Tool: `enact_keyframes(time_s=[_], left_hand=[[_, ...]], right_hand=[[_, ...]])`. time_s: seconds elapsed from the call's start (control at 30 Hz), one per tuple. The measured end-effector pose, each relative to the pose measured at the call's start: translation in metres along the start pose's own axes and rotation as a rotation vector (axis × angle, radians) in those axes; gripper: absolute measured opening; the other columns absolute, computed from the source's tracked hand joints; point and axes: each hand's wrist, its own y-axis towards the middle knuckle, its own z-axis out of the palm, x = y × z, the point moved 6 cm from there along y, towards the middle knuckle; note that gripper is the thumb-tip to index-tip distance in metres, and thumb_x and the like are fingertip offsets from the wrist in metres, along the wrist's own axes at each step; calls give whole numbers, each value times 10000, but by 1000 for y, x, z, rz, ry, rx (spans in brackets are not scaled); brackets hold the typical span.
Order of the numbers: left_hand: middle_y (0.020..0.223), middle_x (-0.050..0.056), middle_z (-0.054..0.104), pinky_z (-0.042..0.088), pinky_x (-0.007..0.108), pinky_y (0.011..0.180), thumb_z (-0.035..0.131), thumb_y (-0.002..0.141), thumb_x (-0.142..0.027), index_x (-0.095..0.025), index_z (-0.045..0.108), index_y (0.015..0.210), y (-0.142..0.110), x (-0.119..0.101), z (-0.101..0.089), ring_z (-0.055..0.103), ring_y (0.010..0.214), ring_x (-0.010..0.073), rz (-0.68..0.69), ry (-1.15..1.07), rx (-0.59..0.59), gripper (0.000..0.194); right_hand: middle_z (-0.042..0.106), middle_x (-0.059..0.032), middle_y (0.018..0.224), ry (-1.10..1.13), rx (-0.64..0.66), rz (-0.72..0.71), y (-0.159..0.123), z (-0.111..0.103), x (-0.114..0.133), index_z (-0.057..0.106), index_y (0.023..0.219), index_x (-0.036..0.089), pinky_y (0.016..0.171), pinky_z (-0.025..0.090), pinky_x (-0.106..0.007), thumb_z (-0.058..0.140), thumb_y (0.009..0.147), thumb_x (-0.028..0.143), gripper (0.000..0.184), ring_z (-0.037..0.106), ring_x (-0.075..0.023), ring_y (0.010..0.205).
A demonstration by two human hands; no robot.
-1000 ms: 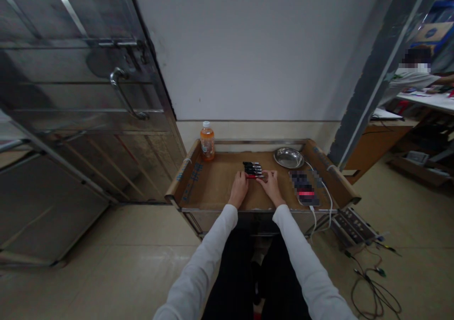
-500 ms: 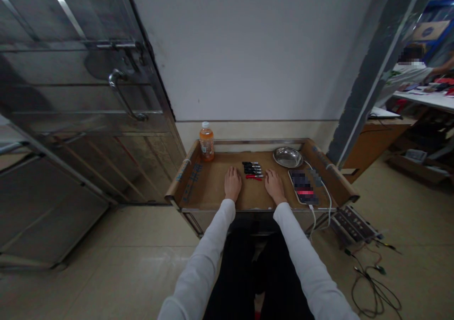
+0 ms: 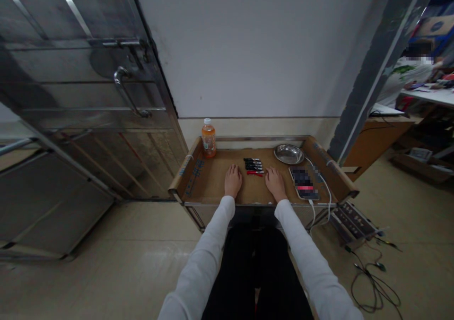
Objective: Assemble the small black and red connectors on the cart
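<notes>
My left hand [image 3: 233, 181] lies flat on the cardboard-lined tray table [image 3: 209, 187], palm down and holding nothing. My right hand [image 3: 275, 184] rests flat in the same way on the other side. Between the two hands, a little farther from me, several black pens [image 3: 252, 164] and red pens [image 3: 255, 172] lie sideways in a row. The red ones are closest to me, near the right fingertips, with no hand gripping them. To the right of my right hand lies a phone [image 3: 303, 183] with a white cable plugged in.
An orange drink bottle [image 3: 208, 140] stands at the back left corner of the table. A shallow metal bowl [image 3: 289, 154] sits at the back right. On the floor at right are a box-shaped device [image 3: 354, 223] and coiled cables [image 3: 376, 287]. Another person [image 3: 407, 74] is at far right.
The view has shifted slightly, so the table sits a little higher in the picture. Both hands stay in place and the pens, bottle, bowl and phone have not moved on the table.
</notes>
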Motion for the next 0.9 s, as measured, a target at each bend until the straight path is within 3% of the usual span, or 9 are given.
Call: enact_keyframes(time_s=[0.7,0.9], left_hand=[[1359,157,498,335,422,1085,366,899,-174,-112,497,1244,0,-4,-7,422,1298,249,-29,0,23,374],[1116,172,570,440,419,941,380,877,-125,-108,527,1090,0,-10,-14,541,1093,260,7,4,-12,260]], right_hand=[[597,-134,1123,-4,5,1,-1,-7,4,574,1115,123,895,389,-340,361,873,122,322,514,-220,1039],[583,-128,1009,-18,-42,-2,0,-18,11,580,1005,138,841,395,-344,367,860,122,258,511,-227,940]])
